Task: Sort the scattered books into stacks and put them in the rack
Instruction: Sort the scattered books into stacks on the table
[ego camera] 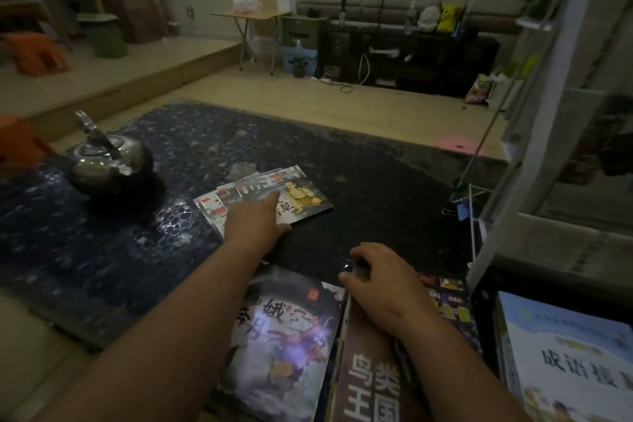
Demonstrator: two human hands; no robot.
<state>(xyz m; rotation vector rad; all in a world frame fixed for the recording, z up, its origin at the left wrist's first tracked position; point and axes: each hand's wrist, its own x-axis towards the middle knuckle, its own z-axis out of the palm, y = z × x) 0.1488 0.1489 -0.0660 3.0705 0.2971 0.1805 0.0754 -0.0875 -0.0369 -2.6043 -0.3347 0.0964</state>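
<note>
Left hand presses flat on fanned booklets beside the kettle; right hand grasps a brown book. Dragging could scatter the fan.

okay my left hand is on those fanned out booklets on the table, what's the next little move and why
Probably slide the fanned booklets together into one square pile under your left hand. They overlap unevenly, so they cannot be lifted as a stack yet. Your right hand already rests on the near books.
</note>
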